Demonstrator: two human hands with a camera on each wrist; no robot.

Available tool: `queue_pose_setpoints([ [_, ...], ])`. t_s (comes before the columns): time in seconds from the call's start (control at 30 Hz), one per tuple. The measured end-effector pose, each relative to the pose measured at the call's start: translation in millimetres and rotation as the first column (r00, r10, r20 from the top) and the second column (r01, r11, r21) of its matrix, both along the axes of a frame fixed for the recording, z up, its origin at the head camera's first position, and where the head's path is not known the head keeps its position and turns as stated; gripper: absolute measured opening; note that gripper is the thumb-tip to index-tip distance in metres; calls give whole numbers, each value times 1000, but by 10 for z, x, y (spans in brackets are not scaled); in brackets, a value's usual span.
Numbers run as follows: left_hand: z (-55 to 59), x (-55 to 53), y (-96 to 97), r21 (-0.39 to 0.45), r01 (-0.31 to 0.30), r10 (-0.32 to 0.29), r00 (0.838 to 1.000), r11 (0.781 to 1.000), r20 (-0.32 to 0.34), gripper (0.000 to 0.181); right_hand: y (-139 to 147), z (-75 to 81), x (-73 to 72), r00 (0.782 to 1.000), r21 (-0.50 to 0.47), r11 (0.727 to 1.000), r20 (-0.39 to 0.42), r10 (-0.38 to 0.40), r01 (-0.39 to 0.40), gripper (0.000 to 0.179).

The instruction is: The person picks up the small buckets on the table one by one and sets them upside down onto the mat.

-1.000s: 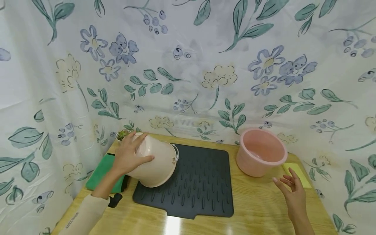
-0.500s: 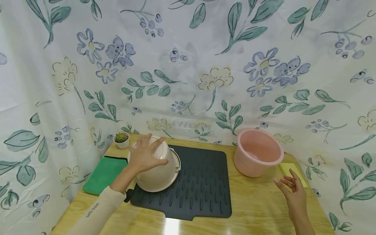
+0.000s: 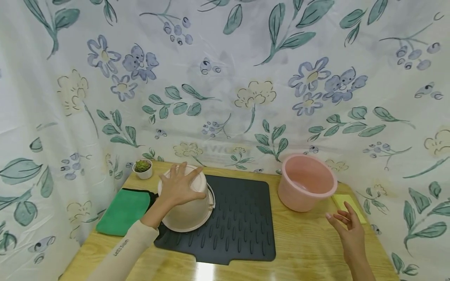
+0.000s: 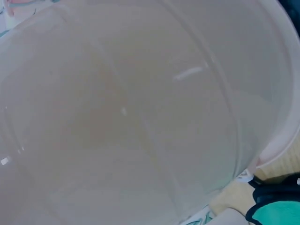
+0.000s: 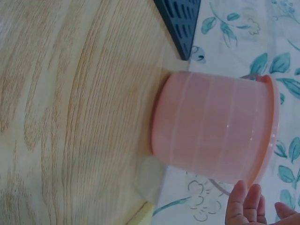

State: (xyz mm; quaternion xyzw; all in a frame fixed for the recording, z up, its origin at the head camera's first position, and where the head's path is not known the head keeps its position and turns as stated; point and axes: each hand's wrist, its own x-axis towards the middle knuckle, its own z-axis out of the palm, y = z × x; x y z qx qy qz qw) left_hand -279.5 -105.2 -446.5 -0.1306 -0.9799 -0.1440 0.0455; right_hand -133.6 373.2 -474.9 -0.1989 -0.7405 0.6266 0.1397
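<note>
A cream bucket (image 3: pixel 186 218) stands upside down, its rim over the left part of a dark ribbed mat (image 3: pixel 242 218). My left hand (image 3: pixel 180 189) grips its upturned base from above, fingers spread across the bottom and thumb along the side facing right. The bucket's wall (image 4: pixel 140 117) fills most of the left wrist view, and that hand is hidden there. On the right, my right hand (image 3: pixel 349 238) hovers with loosely bent fingers and holds nothing. Beyond it stands a pink bucket (image 3: pixel 293 195), upright; the right wrist view shows my fingertips (image 5: pixel 239 192) near its rim.
Left of the mat lies a green cloth item with black edging (image 3: pixel 124 212). A small potted succulent (image 3: pixel 143 168) stands behind it. Something flat and yellow (image 3: pixel 349 207) lies right of the pink bucket. A floral curtain (image 3: pixel 225 97) rises behind the wooden table (image 3: pixel 299 249).
My left hand has turned the cream bucket from tilted to rim down on the mat's left part, uncovering the potted succulent. My right hand has hardly moved.
</note>
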Motion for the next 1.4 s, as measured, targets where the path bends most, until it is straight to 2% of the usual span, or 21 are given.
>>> queue_pose_setpoints([
  [0.1, -5, -40, 18, -5, 6, -6, 1000, 1000, 16, 92, 33, 11, -11, 1000, -3, 1000, 12, -1, 1, 81],
  [0.23, 13, -71, 22, -24, 8, -7, 999, 1000, 40, 93, 103, 17, -63, 999, -7, 999, 21, 36, -35, 81],
  [0.43, 41, -47, -19, -26, 13, -12, 999, 1000, 46, 96, 177, 11, -248, 993, -129, 987, -80, 90, -100, 80],
  [0.63, 21, -4, -29, -11, 10, -10, 1000, 1000, -4, 98, 231, 27, -416, 995, -174, 982, -74, 68, -80, 82],
  [0.8, 30, 67, 36, 9, 13, -12, 997, 1000, -74, 97, 298, 46, -481, 996, -226, 971, -49, 69, -78, 84],
  [1.0, 86, 231, 205, 37, 54, -45, 978, 998, -203, 95, 401, 39, -543, 997, -272, 959, -7, 73, -72, 84],
  [1.1, 96, 360, 297, 30, 72, -63, 971, 997, -229, 96, 445, 26, -592, 997, -302, 951, 17, 78, -70, 84],
  [1.2, 103, 534, 381, 31, 78, -68, 968, 996, -240, 96, 474, 18, -650, 996, -338, 938, 19, 88, -77, 86],
  [1.33, 88, 770, 482, 121, 100, -57, 947, 988, -317, 95, 495, 30, -718, 995, -387, 918, 9, 103, -91, 88],
  [1.4, 62, 870, 533, 204, 129, -48, 931, 971, -362, 93, 503, 42, -740, 994, -404, 910, 11, 109, -96, 89],
])
